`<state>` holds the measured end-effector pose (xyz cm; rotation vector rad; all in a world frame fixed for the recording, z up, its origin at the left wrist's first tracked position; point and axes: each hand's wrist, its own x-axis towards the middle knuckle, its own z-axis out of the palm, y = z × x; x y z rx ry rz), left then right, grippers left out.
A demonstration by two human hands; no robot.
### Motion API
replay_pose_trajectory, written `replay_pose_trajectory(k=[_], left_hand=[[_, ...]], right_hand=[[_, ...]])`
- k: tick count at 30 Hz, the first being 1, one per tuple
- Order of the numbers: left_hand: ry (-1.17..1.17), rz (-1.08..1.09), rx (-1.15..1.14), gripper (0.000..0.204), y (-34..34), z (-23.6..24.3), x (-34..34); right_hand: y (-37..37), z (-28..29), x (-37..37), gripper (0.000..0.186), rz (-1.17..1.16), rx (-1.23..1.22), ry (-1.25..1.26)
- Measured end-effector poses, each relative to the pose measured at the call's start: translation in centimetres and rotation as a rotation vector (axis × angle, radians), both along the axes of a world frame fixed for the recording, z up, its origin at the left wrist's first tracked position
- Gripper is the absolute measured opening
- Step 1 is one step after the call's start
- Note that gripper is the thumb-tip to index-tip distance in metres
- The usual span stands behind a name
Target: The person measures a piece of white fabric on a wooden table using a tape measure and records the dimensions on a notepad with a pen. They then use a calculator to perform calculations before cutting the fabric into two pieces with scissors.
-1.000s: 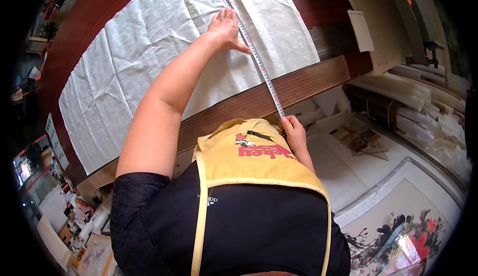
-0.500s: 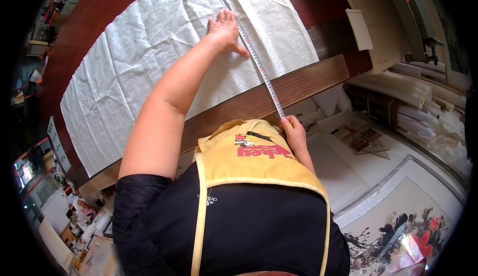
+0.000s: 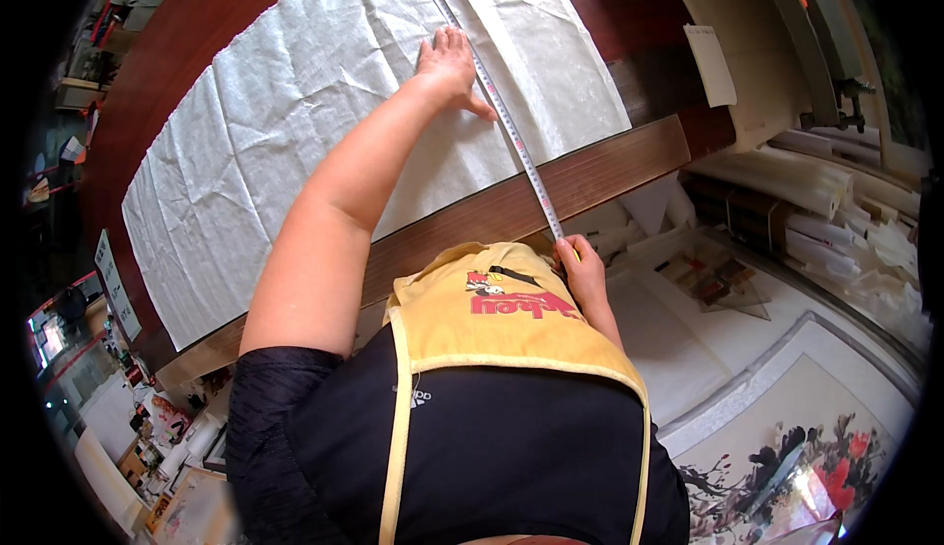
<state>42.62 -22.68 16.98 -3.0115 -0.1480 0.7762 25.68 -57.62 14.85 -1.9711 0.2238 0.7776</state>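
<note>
A wrinkled sheet of pale silvery fabric (image 3: 285,122) is spread over the dark red table. Across its right part runs a white tape measure (image 3: 518,142), slanting from the far edge of the view down past the table's near edge. My left hand (image 3: 451,71) rests on the fabric just left of the tape. Its thumb is stretched out toward the tape and its fingers point away from me. Close to my body, beyond the table edge, my right hand (image 3: 584,268) is closed around the near end of the tape, which stays taut. What lies inside that palm is hidden.
A wooden strip (image 3: 629,152) borders the table's near side. Right of me lies a flower painting (image 3: 777,466), with rolled paper (image 3: 801,186) behind it. A white card (image 3: 710,63) hangs at the table's far right. Assorted supplies (image 3: 167,422) crowd the lower left.
The whole view has shifted slightly. Both hands and the tape measure keep nearly the same places against the fabric and the table edge.
</note>
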Motion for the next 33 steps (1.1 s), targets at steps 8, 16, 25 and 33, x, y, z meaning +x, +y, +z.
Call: replay_pose_trajectory(k=[8,16,25,33], left_hand=[[-0.047,0.003,-0.061,0.155,0.4,-0.7,-0.3],[-0.096,0.019,-0.047,0.146,0.5,-1.2,-0.4],[-0.282,0.023,-0.063,0.138,0.7,-2.5,-0.6],[-0.975,0.249,-0.447,0.110,1.2,-2.3,-3.3]], right_hand=[[-0.6,-1.0,-0.3,0.029,0.024,0.027,-0.032],[-0.4,-0.6,-0.2,0.028,0.010,0.047,-0.014],[-0.2,-0.2,-0.1,0.030,0.020,0.027,-0.042],[-1.3,0.7,-0.5,0.020,-0.024,0.180,-0.064]])
